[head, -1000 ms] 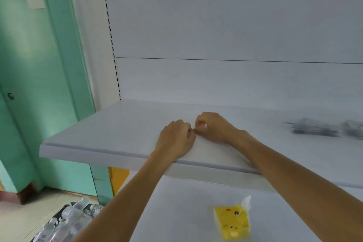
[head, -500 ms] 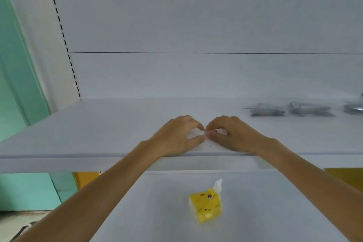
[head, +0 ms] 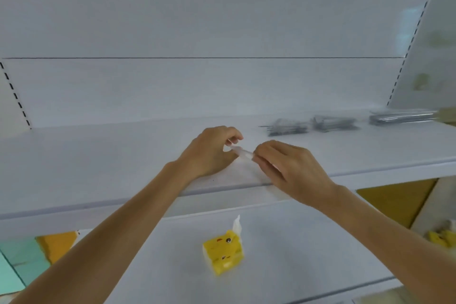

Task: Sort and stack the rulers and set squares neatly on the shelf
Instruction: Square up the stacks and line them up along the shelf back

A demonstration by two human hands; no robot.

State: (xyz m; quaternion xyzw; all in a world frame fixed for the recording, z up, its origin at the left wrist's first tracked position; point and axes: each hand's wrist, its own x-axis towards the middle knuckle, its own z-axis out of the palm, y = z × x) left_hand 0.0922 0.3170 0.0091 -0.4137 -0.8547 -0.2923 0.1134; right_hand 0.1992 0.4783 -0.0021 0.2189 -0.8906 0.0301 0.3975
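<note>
Over the white upper shelf point(head: 98, 155), my right hand point(head: 291, 170) pinches one end of a small whitish translucent piece point(head: 243, 153). My left hand point(head: 209, 148) is curled at the piece's other end, with thumb and forefinger slightly apart around it. Whether those fingers grip it is unclear. At the back right of the same shelf lie three piles of clear-wrapped rulers and set squares: one point(head: 288, 127) nearest my hands, a second point(head: 333, 122) beside it and a third point(head: 402, 116) at the far right. The hands touch none of them.
A yellow cartoon tissue pack point(head: 223, 252) stands on the lower shelf point(head: 308, 242) below my arms. More yellow packs point(head: 441, 239) sit at the right edge, with a yellow cardboard panel point(head: 394, 200) under the upper shelf. Slotted uprights flank the white back panel.
The view has swung right, bringing the piles closer to centre. My hands have lifted off the shelf surface and moved apart, and the small piece is now stretched between them.
</note>
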